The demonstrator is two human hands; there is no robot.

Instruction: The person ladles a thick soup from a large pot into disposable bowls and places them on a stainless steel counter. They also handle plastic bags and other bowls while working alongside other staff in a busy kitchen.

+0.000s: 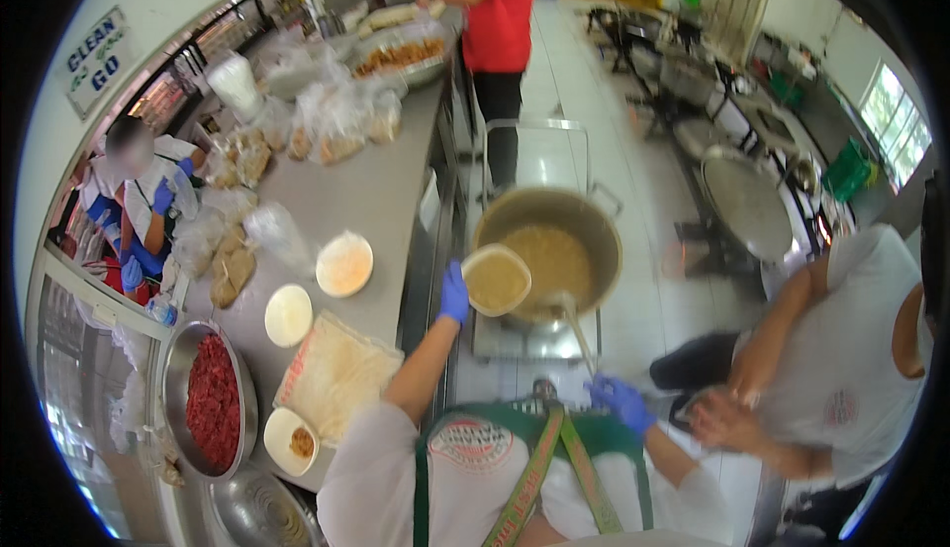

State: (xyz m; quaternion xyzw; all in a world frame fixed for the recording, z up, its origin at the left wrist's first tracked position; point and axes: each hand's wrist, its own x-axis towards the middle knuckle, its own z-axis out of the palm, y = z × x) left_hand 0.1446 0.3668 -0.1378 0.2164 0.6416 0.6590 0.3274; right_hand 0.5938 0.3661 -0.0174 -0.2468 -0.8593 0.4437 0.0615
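My left hand point(454, 293), in a blue glove, is closed on the side of a white bowl point(497, 279) filled with yellowish-brown soup. The bowl is held over the left rim of a large metal pot point(601, 225), which contains a similar cloudy soup point(546, 250). In a matching glove, my right hand point(622, 404) grips the handle of a ladle point(578, 335). The ladle's head rests low inside the pot, by its near rim, and is partly sunk in the soup. Beneath the pot stands a metal platform cart point(529, 340) with an upright frame.
On the steel table point(371, 212) at left stand white bowls point(344, 264), a basin of raw red meat point(213, 403), a flat plastic-wrapped pack point(336, 374) and bagged food point(336, 131). A co-worker point(841, 349) stands close on the right; another point(498, 22) is at the far table end. Stoves point(742, 191) line the right.
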